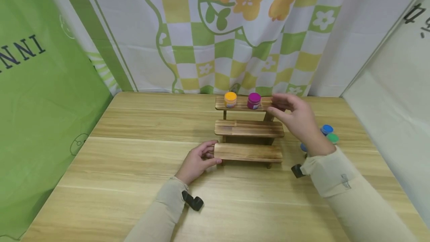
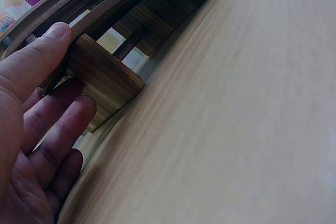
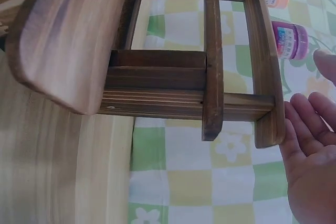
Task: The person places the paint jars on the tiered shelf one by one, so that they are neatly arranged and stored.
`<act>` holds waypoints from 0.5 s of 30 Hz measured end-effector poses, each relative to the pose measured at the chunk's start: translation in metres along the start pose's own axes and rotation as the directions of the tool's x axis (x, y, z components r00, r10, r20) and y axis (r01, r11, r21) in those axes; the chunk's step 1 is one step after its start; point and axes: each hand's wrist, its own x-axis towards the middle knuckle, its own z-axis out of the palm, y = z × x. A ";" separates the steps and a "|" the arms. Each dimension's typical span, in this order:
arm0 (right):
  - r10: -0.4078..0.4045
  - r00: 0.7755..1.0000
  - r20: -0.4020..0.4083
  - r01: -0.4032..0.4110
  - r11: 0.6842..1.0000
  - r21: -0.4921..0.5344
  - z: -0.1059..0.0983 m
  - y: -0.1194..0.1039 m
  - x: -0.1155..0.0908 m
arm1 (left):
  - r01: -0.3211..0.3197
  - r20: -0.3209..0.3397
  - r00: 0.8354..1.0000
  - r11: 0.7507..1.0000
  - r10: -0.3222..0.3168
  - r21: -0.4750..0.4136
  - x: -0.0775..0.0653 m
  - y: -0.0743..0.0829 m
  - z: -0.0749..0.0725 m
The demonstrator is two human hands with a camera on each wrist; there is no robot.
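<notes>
A three-step wooden display stand [image 1: 248, 129] stands on the table. My left hand [image 1: 199, 163] is at the left end of its lowest step; in the left wrist view the thumb [image 2: 44, 51] lies along the step's edge, with the other fingers beneath and beside the end. My right hand [image 1: 297, 120] is beside the right end of the top step, its relaxed fingers [image 3: 299, 124] right at the wood and the thumb apart. On the top step sit an orange-lidded paint jar [image 1: 230, 100] and a purple paint jar [image 1: 254, 101].
Blue-lidded [image 1: 327, 129] and green-lidded [image 1: 332, 138] jars stand on the table at the right, partly hidden by my right wrist. A patterned curtain [image 1: 181, 36] hangs behind the table [image 1: 134, 182]; a green cloth [image 1: 40, 96] hangs at the left.
</notes>
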 end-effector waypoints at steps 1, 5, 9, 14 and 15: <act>-0.001 1.000 -0.010 0.001 1.000 0.008 -0.001 0.000 -0.002 | -0.001 0.000 1.000 1.000 0.001 0.000 0.000 0.000 0.000; -0.007 0.999 -0.049 0.009 0.999 0.037 -0.004 0.003 -0.010 | 0.003 -0.001 1.000 1.000 -0.003 0.005 0.000 0.000 0.000; -0.024 0.995 -0.096 0.031 0.997 0.073 -0.006 0.006 -0.017 | 0.007 -0.003 1.000 1.000 -0.006 0.016 0.000 0.001 0.000; -0.012 0.993 -0.121 0.023 0.996 0.086 -0.008 0.010 -0.024 | 0.015 -0.004 1.000 1.000 -0.015 0.016 -0.001 0.002 0.000; 0.004 0.993 -0.121 0.007 0.996 0.088 -0.009 0.011 -0.026 | 0.016 -0.005 1.000 1.000 -0.016 0.017 -0.001 0.002 0.000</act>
